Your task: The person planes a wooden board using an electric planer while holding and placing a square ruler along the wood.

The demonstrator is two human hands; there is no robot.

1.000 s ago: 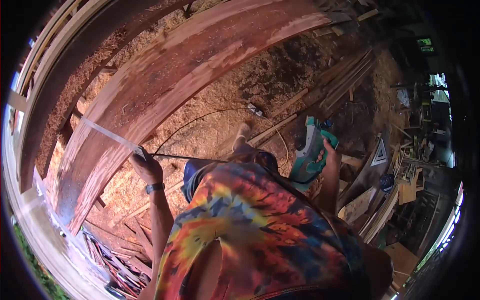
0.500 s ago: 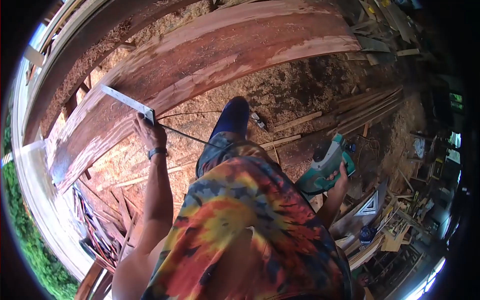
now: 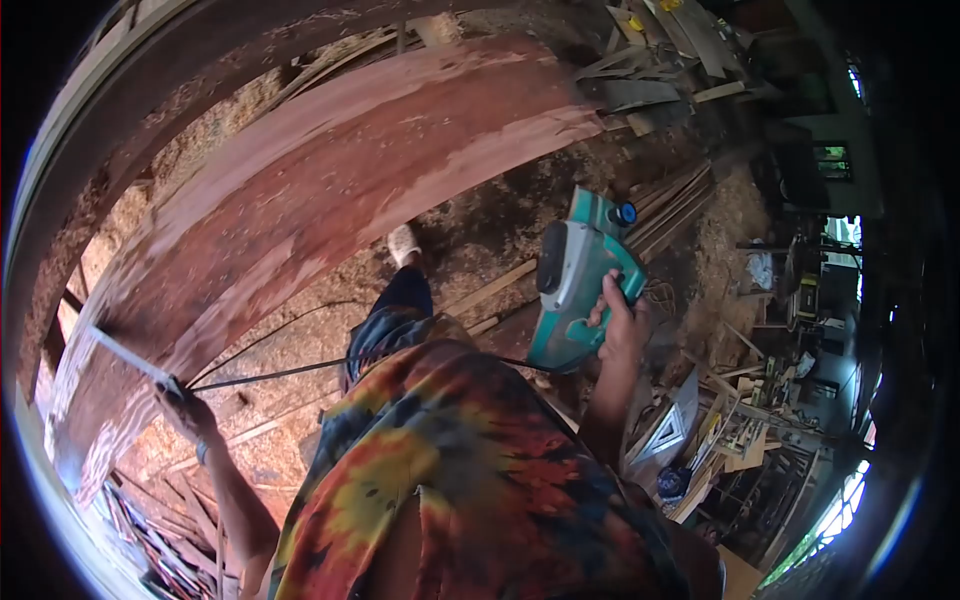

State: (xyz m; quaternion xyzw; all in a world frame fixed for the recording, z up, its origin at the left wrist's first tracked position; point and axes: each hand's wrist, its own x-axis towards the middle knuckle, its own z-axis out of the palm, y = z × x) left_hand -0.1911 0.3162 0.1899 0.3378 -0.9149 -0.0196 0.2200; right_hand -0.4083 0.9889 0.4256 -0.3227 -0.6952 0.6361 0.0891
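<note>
Head view, far left: what is seen there?

– A dark curved beam is seen along the edge. Beside it, a broad reddish plank is laid in a long sweep, from lower left to upper middle.

– And over the plank's lower end?

– A square is held there, its pale blade pointed up and left. Whether the plank is touched by it cannot be told.

– How is it held?

– By its dark end, in the closed left hand; the exact set of the fingers is too small to be made out. A band is worn on that wrist. Below, thin scraps are heaped.

– Further right?

– A dark cord is stretched from beside that hand toward the body, above floor strewn with shavings. One foot is set near the plank's edge, and a tie-dyed shirt is seen below.

– And the other hand?

– A green planer is carried in it, right of the plank and well apart from it. The planer's handle is wrapped by the curled fingers of the right hand.

– Beyond that?

– A white triangle is seen lower right, with offcuts piled beside it.
</note>
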